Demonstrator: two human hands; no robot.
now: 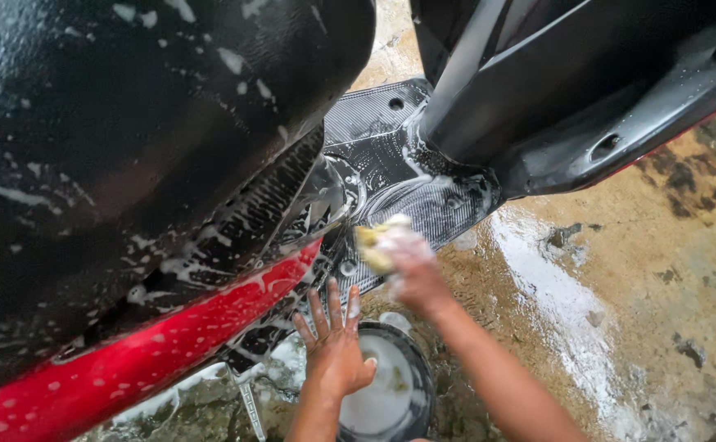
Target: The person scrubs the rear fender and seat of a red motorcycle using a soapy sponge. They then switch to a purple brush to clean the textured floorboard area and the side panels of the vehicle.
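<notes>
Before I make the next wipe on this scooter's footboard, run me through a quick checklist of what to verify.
1. Sponge held in right hand: ok, soapy, though blurred.
2. Sponge on the black footboard: ok, at its near edge.
3. Left hand braced: ok, fingers spread against the lower edge by the red panel.
4. Bucket within reach: ok, directly under the hands, foamy.
5. Footing: not ok, concrete floor is wet and sudsy.
6. Footboard fully soaped: cannot tell, partly hidden.

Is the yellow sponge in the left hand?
No, the right hand holds the yellow sponge on the scooter's footboard; the left hand is empty, fingers spread.
</notes>
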